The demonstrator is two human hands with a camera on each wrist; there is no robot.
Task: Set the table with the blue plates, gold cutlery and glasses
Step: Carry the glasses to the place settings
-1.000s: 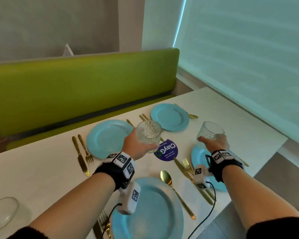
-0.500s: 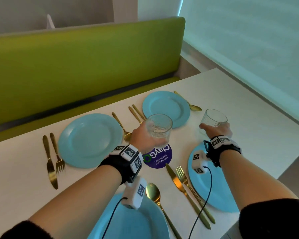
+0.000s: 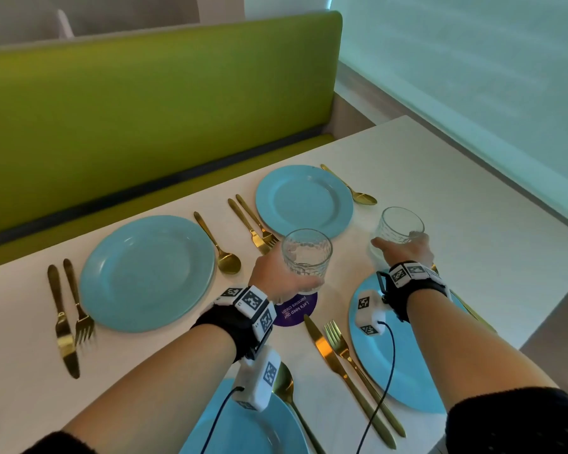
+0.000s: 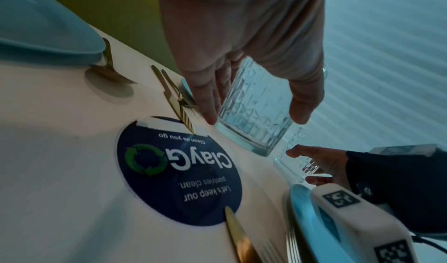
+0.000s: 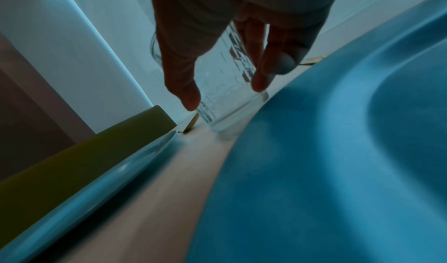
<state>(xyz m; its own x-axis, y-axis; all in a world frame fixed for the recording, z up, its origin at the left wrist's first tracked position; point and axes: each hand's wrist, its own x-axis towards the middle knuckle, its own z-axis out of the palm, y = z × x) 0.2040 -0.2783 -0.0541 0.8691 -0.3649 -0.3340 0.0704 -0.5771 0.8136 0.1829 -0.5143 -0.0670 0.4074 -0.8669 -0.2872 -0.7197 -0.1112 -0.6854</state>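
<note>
Two glasses gripped: L hand (image 3: 277, 273) glass (image 3: 306, 254), R hand (image 3: 407, 250) glass (image 3: 399, 228); bases hidden.

Cool daylight comes through the blind (image 3: 473, 77) at the far right, leaving the head view bright and fairly sharp. Both wrist views are dim, bluish and strongly warped; the near plate (image 5: 338, 171) blurs, the hand (image 5: 217, 28) is backlit.

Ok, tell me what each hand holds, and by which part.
Left hand grips a glass round its side wall; right hand grips the other glass round its lower side.
</note>
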